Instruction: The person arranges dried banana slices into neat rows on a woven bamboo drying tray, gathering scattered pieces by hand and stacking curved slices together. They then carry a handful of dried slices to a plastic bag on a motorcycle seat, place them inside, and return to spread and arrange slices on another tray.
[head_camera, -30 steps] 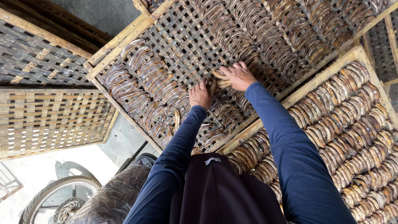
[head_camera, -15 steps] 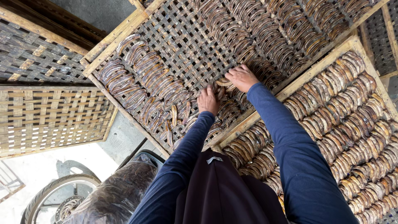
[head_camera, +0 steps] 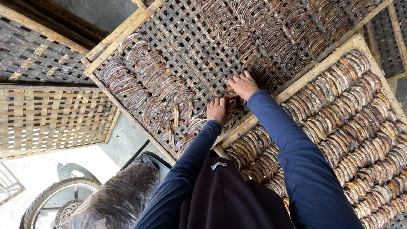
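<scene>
two hands [head_camera: 231, 98] on crosswise curved dried strips [head_camera: 231, 104]

both hands have slid toward 7 o'clock along the woven tray [head_camera: 186, 46]. the left hand [head_camera: 217, 111] now rests flat near the tray's lower edge, the right hand [head_camera: 242, 85] just at its 1 o'clock, fingers on a dried banana [head_camera: 231, 91].

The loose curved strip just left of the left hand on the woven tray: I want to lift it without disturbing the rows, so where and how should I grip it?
Probably pinch the loose curved strip at its upper end, coming from above. It lies nearly upright and apart from the packed rows, and the woven tray shows bare around that end. The left hand is nearest.
</scene>
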A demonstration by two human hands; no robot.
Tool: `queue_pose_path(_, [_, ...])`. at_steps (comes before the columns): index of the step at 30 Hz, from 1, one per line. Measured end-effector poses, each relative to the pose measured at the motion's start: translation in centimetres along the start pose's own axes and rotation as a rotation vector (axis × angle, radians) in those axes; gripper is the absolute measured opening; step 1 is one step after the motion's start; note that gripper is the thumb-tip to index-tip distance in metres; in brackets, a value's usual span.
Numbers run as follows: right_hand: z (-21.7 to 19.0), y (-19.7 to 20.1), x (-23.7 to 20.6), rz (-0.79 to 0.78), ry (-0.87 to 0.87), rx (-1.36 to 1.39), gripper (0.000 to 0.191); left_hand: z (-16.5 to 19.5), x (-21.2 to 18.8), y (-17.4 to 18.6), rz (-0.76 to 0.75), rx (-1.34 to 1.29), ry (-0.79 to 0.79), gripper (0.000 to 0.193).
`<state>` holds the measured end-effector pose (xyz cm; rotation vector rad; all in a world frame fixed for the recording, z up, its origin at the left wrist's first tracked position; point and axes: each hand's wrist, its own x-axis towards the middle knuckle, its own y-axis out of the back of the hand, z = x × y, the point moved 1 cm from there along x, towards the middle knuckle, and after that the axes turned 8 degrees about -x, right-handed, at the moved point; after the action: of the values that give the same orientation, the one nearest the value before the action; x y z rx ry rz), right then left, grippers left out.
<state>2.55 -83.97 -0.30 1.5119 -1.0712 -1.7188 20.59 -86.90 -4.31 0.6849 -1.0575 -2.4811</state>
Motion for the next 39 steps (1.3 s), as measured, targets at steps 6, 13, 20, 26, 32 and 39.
queue_pose_path(6, [-0.6, 0.0, -1.1, -0.019, -0.029, -0.05, 0.029, 0.3, -1.0, 0.0, 0.068, -0.174, 0.044, 0.093])
queue_pose_path(13, [-0.8, 0.2, -2.4, -0.092, -0.039, -0.121, 0.031, 1.5, -2.4, -0.6, 0.0, -0.137, -0.013, 0.081])
queue_pose_path(20, [-2.0, 0.8, -2.1, -0.155, -0.139, -0.192, 0.028, 0.6, -3.4, -0.6, 0.035, -0.048, -0.333, 0.041])
queue_pose_path(26, [-2.5, 1.4, -2.0, -0.259, -0.118, -0.181, 0.035, 0.7, -3.2, -0.2, -0.131, 0.107, -0.306, 0.04])
queue_pose_path(32, [-3.0, 1.7, -2.7, -0.132, -0.191, -0.098, 0.03, 1.8, -3.4, 1.3, -0.006, 0.165, -0.46, 0.04])
queue_pose_path(39, [-0.1, 3.1, -3.8, -0.188, -0.405, 0.533, 0.039, -0.6, -3.0, 1.9, 0.109, -0.421, 0.119, 0.066])
